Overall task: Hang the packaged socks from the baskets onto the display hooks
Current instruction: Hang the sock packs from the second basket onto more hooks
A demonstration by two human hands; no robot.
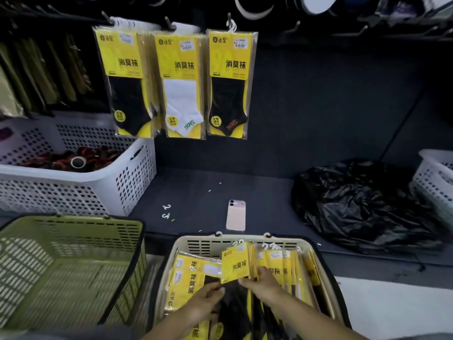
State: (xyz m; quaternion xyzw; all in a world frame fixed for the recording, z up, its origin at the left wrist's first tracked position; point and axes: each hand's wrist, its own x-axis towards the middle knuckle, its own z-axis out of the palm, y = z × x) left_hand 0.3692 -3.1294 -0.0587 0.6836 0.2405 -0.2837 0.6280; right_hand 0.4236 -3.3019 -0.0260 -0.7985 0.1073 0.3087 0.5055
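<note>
A beige basket [245, 240] at the bottom centre holds several yellow sock packs [190, 278] with white hangers. My right hand [263, 282] grips a bunch of upright packs [235, 265] by their lower part, inside the basket. My left hand [208, 303] reaches in beside it, fingertips touching the lower edge of that bunch. On the dark wall above, three hooks carry hung sock packs: black [123, 82], white [181, 87] and black [229, 84]. An empty display hook [295, 27] sticks out further right.
An empty green basket [73, 225] stands at lower left. Behind it is a white perforated basket [132, 173] with dark items. A phone [235, 215] and loose white hangers [166, 211] lie on the dark shelf. A black plastic bag [362, 204] and another white basket [436, 177] sit right.
</note>
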